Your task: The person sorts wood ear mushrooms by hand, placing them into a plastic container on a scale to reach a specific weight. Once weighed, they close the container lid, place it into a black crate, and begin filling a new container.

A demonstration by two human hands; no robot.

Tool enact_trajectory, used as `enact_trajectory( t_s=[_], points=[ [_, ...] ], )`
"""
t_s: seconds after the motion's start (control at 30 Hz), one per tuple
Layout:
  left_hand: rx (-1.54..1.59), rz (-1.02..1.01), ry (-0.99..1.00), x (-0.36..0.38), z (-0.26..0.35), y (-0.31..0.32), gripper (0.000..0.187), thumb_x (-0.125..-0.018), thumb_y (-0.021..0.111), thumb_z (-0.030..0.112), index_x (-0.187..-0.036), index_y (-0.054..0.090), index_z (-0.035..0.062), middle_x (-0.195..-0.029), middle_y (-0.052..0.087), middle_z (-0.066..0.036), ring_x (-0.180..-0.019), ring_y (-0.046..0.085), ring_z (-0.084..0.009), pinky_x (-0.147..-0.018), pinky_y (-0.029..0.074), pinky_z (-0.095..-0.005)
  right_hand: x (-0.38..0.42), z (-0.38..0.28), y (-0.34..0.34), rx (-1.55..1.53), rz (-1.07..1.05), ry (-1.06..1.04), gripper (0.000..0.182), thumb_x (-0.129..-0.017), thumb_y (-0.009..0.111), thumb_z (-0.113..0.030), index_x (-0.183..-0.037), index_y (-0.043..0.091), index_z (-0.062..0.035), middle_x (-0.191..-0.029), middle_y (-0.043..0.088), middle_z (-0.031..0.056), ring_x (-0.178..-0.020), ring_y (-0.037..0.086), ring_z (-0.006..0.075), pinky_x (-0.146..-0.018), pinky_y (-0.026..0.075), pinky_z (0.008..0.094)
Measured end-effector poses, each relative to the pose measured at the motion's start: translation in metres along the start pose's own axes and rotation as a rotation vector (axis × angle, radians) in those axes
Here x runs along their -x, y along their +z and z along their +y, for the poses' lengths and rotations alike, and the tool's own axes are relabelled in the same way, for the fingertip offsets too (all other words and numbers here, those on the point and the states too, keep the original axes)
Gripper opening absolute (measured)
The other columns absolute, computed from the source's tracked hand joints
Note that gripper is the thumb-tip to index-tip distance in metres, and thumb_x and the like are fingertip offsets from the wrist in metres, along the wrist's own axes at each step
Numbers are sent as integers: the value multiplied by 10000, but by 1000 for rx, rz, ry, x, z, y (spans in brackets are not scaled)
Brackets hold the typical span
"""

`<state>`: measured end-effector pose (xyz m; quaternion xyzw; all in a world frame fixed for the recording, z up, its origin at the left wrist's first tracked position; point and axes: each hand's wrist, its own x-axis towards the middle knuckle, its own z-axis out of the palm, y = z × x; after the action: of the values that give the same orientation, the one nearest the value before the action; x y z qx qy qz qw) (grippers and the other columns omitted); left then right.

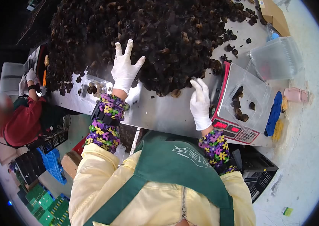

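Observation:
A big heap of dark brown, mushroom-like pieces covers the far part of the metal table. My left hand, white-gloved, reaches over the heap's near edge with fingers spread and nothing held. Near the heap's right front edge, my right hand, also gloved, has its fingers stretched and slightly bent; no piece shows in it. Just right of it stands a red-and-silver digital scale. On its plate lies a clear plastic tray with several dark pieces. Another clear tray, holding a few pieces, sits left of my left wrist.
Stacked clear trays stand at the table's right, near a cardboard box. A blue cloth, a yellow item and a pink container lie beyond the scale. A co-worker works at the left. Black crates stand below.

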<state>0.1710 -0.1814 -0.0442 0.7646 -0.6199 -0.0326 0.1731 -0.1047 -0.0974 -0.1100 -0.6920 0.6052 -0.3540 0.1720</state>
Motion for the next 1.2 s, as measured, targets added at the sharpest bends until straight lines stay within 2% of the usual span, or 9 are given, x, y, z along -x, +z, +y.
enact_trajectory(
  t_s=[0.07, 0.23, 0.37, 0.6, 0.83, 0.9, 0.97, 1.03, 1.2],
  points=[
    [59, 7, 12, 18, 8, -4, 681, -858, 720, 424, -1466, 472, 243, -1533, 338, -281, -1169, 598, -425, -897, 549, -444, -22, -13, 3, 81, 22, -149, 465, -834, 547, 26, -1271, 617, -116, -1365, 534, 181, -1271, 498, 386, -1086, 415, 429],
    [-58, 18, 327, 74, 54, 38, 616, -859, 695, 363, -1422, 503, 206, -1487, 423, -201, -1294, 464, -420, -1069, 379, -549, -50, -27, 36, 368, -244, -193, 700, -803, 678, -287, -1464, 449, -285, -1564, 313, 143, -1435, 262, 421, -1117, 263, 658],
    [83, 12, 428, 143, 40, 74, 612, -827, 698, 272, -1413, 522, 245, -1429, 480, -119, -1295, 457, -366, -1054, 355, -563, 5, 3, 26, 297, -178, -244, 603, -814, 665, -194, -1400, 527, -177, -1487, 408, 150, -1384, 342, 432, -1125, 320, 569],
    [143, 128, 39, 198, -7, 71, 636, -828, 718, 267, -1426, 527, 166, -1431, 428, -260, -1317, 401, -453, -1092, 306, -556, 77, 9, -8, 175, -126, -14, 588, -844, 587, -47, -1422, 488, -85, -1488, 365, 204, -1371, 339, 459, -1147, 310, 512],
    [202, 225, 157, 227, 4, 64, 572, -784, 744, 165, -1338, 606, 137, -1376, 478, -217, -1282, 441, -421, -1083, 335, -527, 90, -25, -34, 88, -208, -44, 492, -824, 702, -146, -1295, 567, -106, -1168, 560, 143, -1068, 575, 333, -875, 509, 435],
    [280, 165, 306, 242, 13, 64, 549, -778, 733, 102, -1314, 617, 125, -1304, 542, -178, -1186, 538, -369, -1021, 424, -476, 116, -19, -26, 188, -404, -29, 490, -816, 717, -170, -1283, 573, -127, -1106, 564, 122, -1050, 583, 312, -823, 523, 433],
    [571, -173, 403, 246, 24, 69, 557, -811, 731, 136, -1345, 575, 127, -1264, 577, -179, -1087, 611, -346, -905, 513, -419, 123, -7, -18, 197, -400, -71, 418, -823, 706, -147, -1224, 589, -118, -1033, 576, 119, -992, 608, 314, -789, 527, 435],
    [695, -219, 337, 244, 47, 67, 485, -823, 731, 145, -1291, 614, 99, -1204, 605, -192, -1018, 642, -359, -848, 550, -395, 118, -1, -14, -119, -415, 119, 328, -831, 683, -102, -1147, 598, -85, -995, 594, 135, -926, 622, 345, -785, 522, 443],
    [1052, -330, -69, 243, 67, 51, 325, -877, 680, 17, -1197, 665, 71, -1099, 675, -108, -943, 654, -227, -828, 524, -313, 106, -22, -22, -316, -483, 76, 252, -848, 625, -15, -1097, 619, -56, -971, 617, 145, -889, 634, 350, -754, 510, 427]
  ],
)
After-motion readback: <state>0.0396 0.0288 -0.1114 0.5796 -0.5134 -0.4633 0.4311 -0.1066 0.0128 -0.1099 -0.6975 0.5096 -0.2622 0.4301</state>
